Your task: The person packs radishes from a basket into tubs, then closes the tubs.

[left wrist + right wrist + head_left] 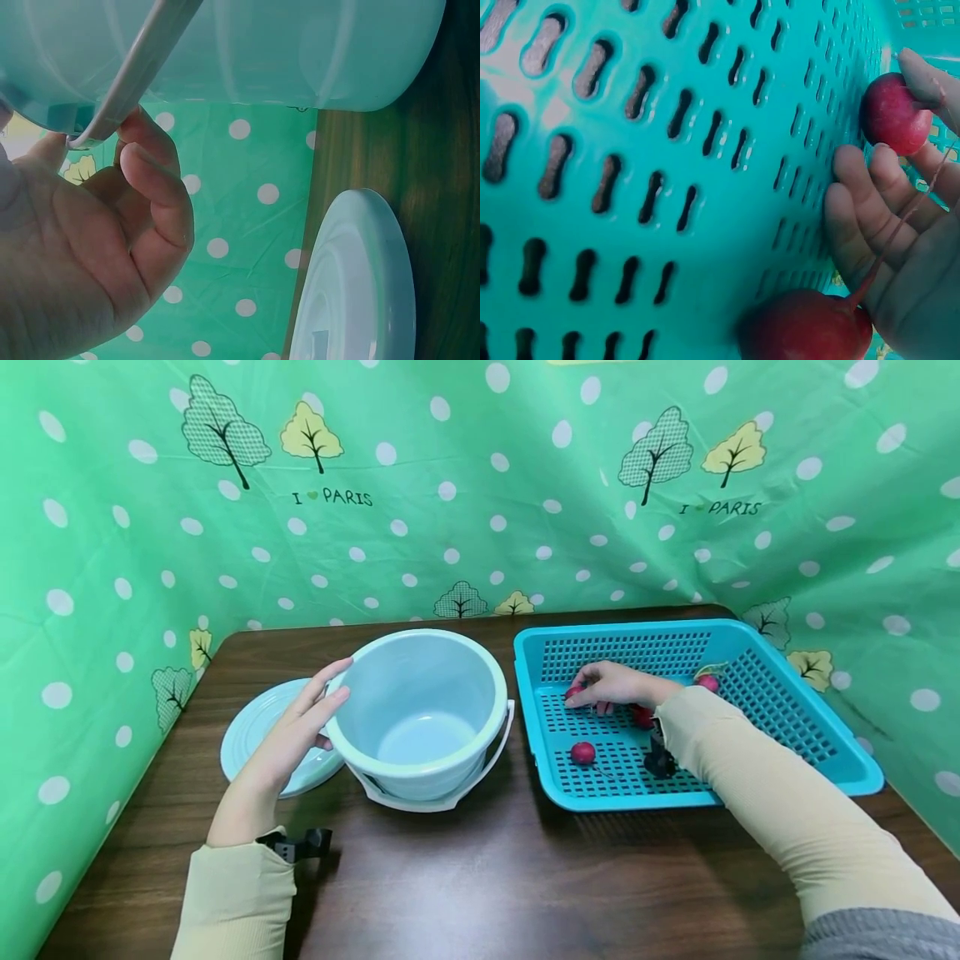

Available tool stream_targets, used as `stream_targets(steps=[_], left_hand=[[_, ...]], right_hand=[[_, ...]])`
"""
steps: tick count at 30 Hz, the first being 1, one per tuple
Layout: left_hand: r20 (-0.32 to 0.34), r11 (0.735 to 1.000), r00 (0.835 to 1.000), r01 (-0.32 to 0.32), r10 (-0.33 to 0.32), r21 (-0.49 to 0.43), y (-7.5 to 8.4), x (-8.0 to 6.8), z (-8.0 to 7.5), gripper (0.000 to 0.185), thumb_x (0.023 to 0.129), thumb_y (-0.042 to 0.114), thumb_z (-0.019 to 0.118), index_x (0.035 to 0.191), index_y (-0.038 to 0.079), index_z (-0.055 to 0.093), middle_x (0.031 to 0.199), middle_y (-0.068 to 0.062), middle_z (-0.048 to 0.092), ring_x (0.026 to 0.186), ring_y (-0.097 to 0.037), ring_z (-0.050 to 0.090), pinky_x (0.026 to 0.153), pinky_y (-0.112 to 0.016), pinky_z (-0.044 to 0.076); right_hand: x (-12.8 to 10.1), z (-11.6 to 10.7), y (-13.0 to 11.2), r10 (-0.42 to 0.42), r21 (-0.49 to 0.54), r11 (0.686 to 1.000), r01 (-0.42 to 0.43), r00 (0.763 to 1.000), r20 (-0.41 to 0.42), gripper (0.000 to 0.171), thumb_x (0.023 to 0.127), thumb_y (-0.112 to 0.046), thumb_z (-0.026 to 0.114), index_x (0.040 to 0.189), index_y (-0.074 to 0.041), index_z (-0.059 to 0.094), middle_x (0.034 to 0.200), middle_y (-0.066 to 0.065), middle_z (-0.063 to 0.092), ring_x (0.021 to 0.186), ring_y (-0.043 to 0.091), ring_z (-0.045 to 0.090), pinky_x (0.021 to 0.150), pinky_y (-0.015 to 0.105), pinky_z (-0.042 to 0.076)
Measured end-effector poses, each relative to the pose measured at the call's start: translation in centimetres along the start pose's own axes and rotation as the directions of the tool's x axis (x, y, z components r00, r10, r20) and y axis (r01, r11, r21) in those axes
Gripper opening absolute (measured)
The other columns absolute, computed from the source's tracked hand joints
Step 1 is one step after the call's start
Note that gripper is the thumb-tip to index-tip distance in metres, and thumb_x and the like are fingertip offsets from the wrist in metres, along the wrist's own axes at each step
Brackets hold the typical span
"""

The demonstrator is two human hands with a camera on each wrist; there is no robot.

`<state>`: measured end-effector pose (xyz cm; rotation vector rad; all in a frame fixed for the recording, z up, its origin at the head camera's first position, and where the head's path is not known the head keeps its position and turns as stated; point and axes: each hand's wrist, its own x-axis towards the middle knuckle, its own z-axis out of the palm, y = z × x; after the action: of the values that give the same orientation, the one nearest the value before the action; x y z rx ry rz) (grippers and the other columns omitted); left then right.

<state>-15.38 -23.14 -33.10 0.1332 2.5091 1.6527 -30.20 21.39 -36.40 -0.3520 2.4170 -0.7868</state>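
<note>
Head: right hand (611, 683) pinches radish (573, 691) well inside basket rim (637, 627).

- Blue rectangular perforated plastic basket (861, 772): one.
- Small round red radishes (582, 753) (573, 692) (642, 717) (707, 682): four visible from here; any behind the right sleeve cannot be counted.
- Pale blue round plastic bucket (427, 685): one.
- White curved bucket handle (423, 805): one.
- Pale blue round lid (255, 718): one.
- Dark brown wood-grain table (487, 877): one.
- Bare hands (300, 727) (611, 683): two.
- Cream fabric sleeves (232, 893) (765, 802): two.
- Small black wrist devices (296, 845) (660, 758): two.
</note>
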Motion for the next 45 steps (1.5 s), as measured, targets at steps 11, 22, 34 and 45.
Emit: stream_targets(steps=[11,22,34,45], left_hand=[[0.006,1.0,1.0,0.004,-0.004,0.012,0.0,0.1,0.0,0.058,0.103,0.049,0.042,0.156,0.035,0.025,0.162,-0.001,0.017,0.095,-0.011,0.049,0.067,-0.028,0.048],[0.011,1.0,1.0,0.007,-0.007,0.011,0.1,0.0,-0.1,0.058,0.103,0.05,0.041,0.157,0.036,0.023,0.162,0.0,0.016,0.103,-0.014,0.047,0.069,-0.032,0.049],[0.004,1.0,1.0,0.014,-0.014,0.013,0.0,-0.1,-0.1,0.058,0.103,0.05,0.041,0.156,0.037,0.023,0.163,0.0,0.014,0.107,-0.016,0.045,0.07,-0.032,0.049],[-0.001,1.0,1.0,0.014,-0.014,0.016,-0.1,-0.2,-0.1,0.058,0.103,0.05,0.042,0.156,0.038,0.023,0.163,0.0,0.015,0.102,-0.014,0.048,0.071,-0.033,0.049]], right_hand=[[-0.5,-0.6,-0.1,-0.01,-0.053,0.999,0.012,0.999,0.031,0.042,0.091,-0.035,0.069,0.117,-0.005,0.055,0.089,0.009,0.064,0.07,0.022,0.061,0.068,0.035,0.052],[-1.5,-2.3,-1.2,-0.098,0.074,0.993,0.097,0.995,0.01,0.044,0.095,-0.036,0.065,0.122,-0.004,0.053,0.097,0.013,0.065,0.079,0.03,0.065,0.081,0.044,0.055],[-1.5,-3.2,-0.9,-0.122,0.189,0.973,0.134,0.99,-0.073,0.042,0.094,-0.035,0.067,0.12,-0.006,0.053,0.097,0.015,0.068,0.084,0.036,0.066,0.083,0.047,0.056],[-2.7,-3.8,-2.3,-0.131,0.256,0.95,0.177,0.974,-0.186,0.043,0.095,-0.037,0.066,0.122,-0.007,0.052,0.101,0.007,0.072,0.085,0.031,0.068,0.084,0.044,0.056]])
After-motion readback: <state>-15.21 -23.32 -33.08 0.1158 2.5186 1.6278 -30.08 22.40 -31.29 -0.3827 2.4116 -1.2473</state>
